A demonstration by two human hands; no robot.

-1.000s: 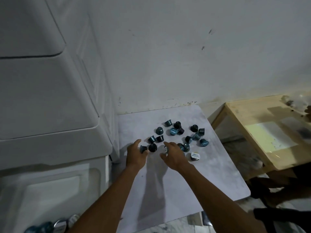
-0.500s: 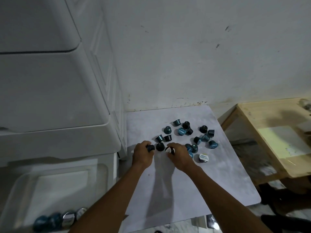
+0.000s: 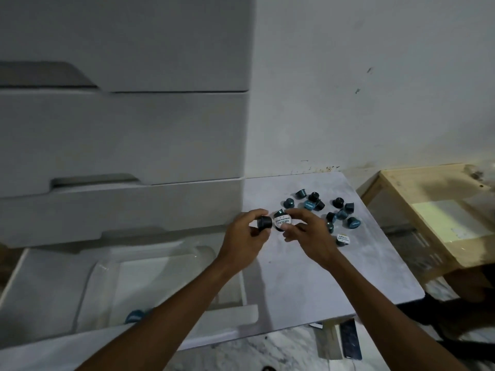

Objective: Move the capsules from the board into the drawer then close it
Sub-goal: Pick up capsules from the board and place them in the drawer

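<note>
Several dark and teal capsules (image 3: 340, 214) lie scattered on the far part of the pale grey board (image 3: 308, 285). My left hand (image 3: 247, 236) is raised just above the board's left edge, holding a dark capsule (image 3: 264, 223) between thumb and fingers. Right beside it, my right hand (image 3: 308, 236) holds a capsule with a white printed lid (image 3: 283, 223) facing me. The open white drawer (image 3: 80, 285) sits low at the left, below my left forearm, with a teal capsule (image 3: 134, 315) lying near its front.
A white drawer unit (image 3: 120, 145) with closed drawers rises at the left against the white wall. A wooden table (image 3: 439, 218) stands to the right of the board. A capsule with a white lid (image 3: 342, 239) lies nearest my right hand.
Both hands closed on capsules and lifted them off the board. The view swung left, bringing the open drawer into sight.
</note>
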